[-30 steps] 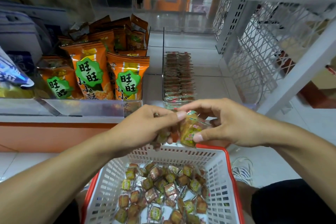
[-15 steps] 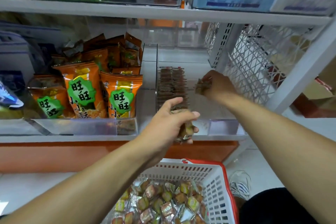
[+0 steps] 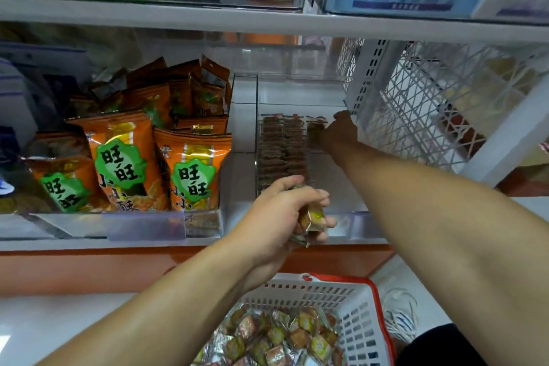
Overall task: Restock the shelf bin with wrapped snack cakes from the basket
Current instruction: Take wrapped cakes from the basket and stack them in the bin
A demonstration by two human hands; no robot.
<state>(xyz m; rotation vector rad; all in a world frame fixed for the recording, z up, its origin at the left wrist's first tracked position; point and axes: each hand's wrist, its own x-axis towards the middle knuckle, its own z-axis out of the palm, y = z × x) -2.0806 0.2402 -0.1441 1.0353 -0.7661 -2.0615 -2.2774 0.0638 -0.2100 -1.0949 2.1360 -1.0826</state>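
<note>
Head cam: the right hand (image 3: 338, 131) was deep in the clear shelf bin (image 3: 341, 205) at about 1 o'clock, setting 1 snack cake (image 3: 315, 131) at the back of a third row; whether it was pinching or just pushing it, I couldn't tell. The left hand (image 3: 282, 211) waited at center, fingers curled around a few more cakes (image 3: 312, 221). The basket (image 3: 353, 312) sat at 6 o'clock, plenty left. My tip: stand each cake upright, tight against the 2 rows (image 3: 282, 148) already there.

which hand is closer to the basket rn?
Left. The left hand, gripping snack cakes, hangs just above the basket; the right hand reaches deep into the shelf bin.
</note>
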